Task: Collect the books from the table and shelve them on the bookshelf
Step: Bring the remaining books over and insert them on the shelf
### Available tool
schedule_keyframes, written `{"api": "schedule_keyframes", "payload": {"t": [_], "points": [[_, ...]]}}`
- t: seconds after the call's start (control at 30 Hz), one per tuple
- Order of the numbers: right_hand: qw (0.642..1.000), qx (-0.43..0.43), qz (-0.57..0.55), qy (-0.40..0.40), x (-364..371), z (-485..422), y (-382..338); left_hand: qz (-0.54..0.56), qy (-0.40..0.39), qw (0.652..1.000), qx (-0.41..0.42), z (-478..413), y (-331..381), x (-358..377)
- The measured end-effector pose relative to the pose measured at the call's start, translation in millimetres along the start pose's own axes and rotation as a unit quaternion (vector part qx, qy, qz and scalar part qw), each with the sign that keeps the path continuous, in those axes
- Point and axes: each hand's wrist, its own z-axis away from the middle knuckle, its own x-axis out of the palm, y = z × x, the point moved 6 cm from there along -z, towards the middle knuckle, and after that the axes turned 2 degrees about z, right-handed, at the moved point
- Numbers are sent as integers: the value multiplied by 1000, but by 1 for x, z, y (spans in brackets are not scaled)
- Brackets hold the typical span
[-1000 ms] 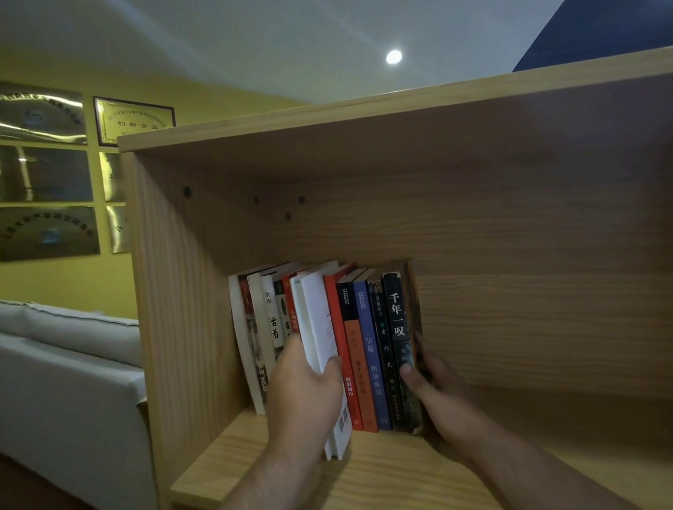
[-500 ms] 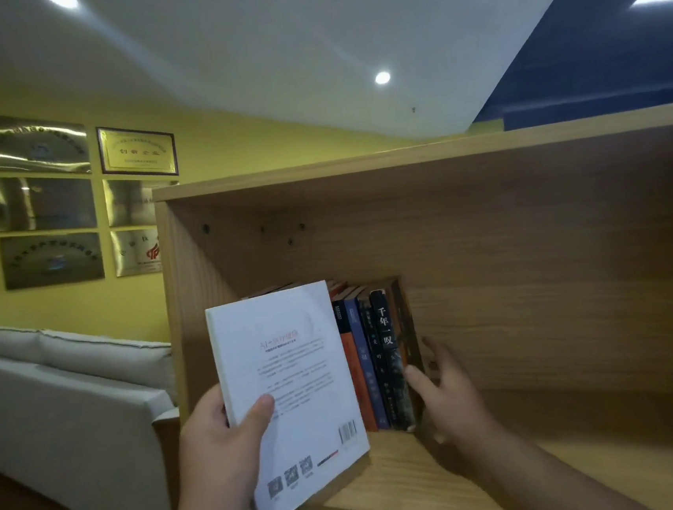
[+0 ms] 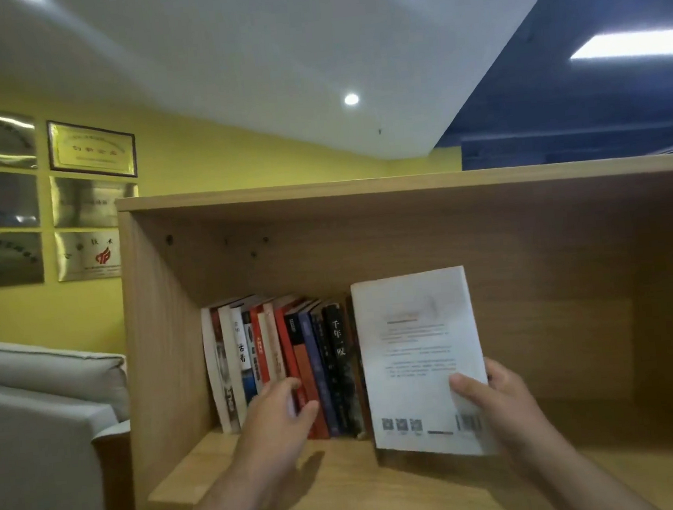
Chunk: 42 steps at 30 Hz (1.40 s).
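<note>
A person's right hand [image 3: 505, 407] is gripping a white paperback [image 3: 421, 363] by its lower right corner, holding it upright with its back cover facing out, just right of the row of books [image 3: 284, 366] standing in the wooden bookshelf [image 3: 531, 244]. Right of the row, the shelf board is lying bare and wide — smooth pale wood. The left hand [image 3: 278, 418] is resting loosely open against the row's spines. Left of the bookshelf, a grey sofa [image 3: 41, 410] is sitting below metal plaques [image 3: 90, 149] on a yellow wall.
</note>
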Motion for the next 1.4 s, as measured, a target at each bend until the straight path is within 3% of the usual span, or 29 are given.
{"api": "schedule_keyframes", "payload": {"t": [0.1, 0.3, 0.53, 0.73, 0.83, 1.03, 1.17, 1.27, 1.4], "points": [[997, -24, 28, 65, -16, -1, -2, -195, -17, 979, 60, -11, -23, 4], [987, -61, 127, 76, 19, -16, 11, -224, -65, 971, 48, -20, -55, 14], [986, -68, 150, -4, 82, -42, 31, -213, -73, 973, 51, -26, -63, 18], [986, 1, 132, -102, 108, -57, 47, -203, -75, 975, 53, -28, -64, 18], [985, 23, 139, -99, 117, -64, 49, -201, -75, 975, 51, -28, -64, 18], [979, -29, 182, -83, 121, -77, 53, -198, -75, 976, 48, -29, -66, 20], [983, -28, 151, -99, 124, -78, 63, -193, -72, 978, 46, -27, -64, 18], [986, -31, 122, -105, 127, -81, 70, -172, -44, 982, 56, -24, -60, 13], [987, -16, 98, -125, 128, -88, 81, -80, 58, 991, 93, -38, -40, -14]]}}
